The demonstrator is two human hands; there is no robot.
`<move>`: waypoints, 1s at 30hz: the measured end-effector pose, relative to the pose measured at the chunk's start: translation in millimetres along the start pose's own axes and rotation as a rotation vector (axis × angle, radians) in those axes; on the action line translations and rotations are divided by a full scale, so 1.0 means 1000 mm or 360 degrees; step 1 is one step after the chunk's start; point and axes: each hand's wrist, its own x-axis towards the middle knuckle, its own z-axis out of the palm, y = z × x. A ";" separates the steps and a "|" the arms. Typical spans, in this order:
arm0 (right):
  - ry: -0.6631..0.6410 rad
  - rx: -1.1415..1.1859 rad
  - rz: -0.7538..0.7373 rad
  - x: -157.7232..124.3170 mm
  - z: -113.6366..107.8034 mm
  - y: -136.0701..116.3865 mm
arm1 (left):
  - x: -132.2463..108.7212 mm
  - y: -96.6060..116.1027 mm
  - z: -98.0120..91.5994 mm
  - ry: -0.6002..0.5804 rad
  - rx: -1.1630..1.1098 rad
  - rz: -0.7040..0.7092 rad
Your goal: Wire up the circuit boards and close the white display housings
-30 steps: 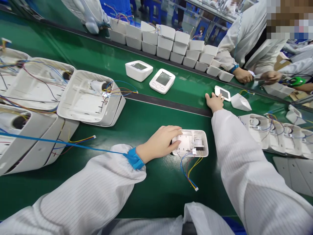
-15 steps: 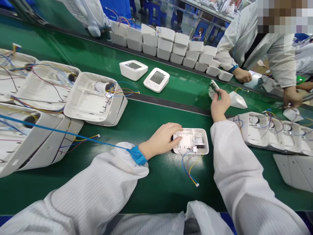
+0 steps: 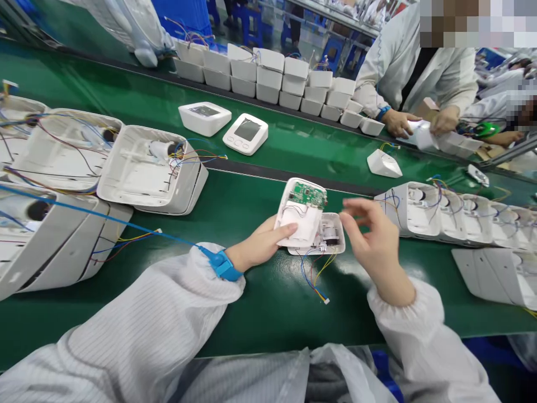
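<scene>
My left hand (image 3: pixel 262 245) grips a white front cover (image 3: pixel 300 215) tilted upright, its inner side with a green circuit board (image 3: pixel 308 195) facing me. Behind it on the green bench lies an open white bottom shell (image 3: pixel 331 239) with a small pump inside and coloured wires (image 3: pixel 314 277) trailing toward me. My right hand (image 3: pixel 371 238) hovers just right of the cover, fingers spread and slightly blurred, holding nothing. A blue wrist strap (image 3: pixel 220 264) with a blue cord is on my left wrist.
Several open white shells with wires (image 3: pixel 146 170) are stacked at left, more (image 3: pixel 444 215) lie at right. Two finished monitors (image 3: pixel 245 133) and a small white part (image 3: pixel 382 163) sit on the conveyor belt. White boxes (image 3: pixel 268 73) line the far edge, where another person (image 3: pixel 409 84) works.
My right hand picked the front cover off the belt and brought it to the shell; my left hand now holds it, and my right hand has let go.
</scene>
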 end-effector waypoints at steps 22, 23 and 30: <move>-0.0817 0.1002 0.0081 0.015 0.016 -0.009 | 0.015 0.004 0.006 0.0152 -0.0451 0.0082; -0.0831 0.1129 0.0240 0.016 0.019 -0.007 | 0.015 0.004 0.005 0.0123 -0.0448 0.0079; -0.0614 0.1115 0.0469 0.005 0.027 -0.002 | 0.005 0.000 0.008 0.0071 -0.0222 0.0153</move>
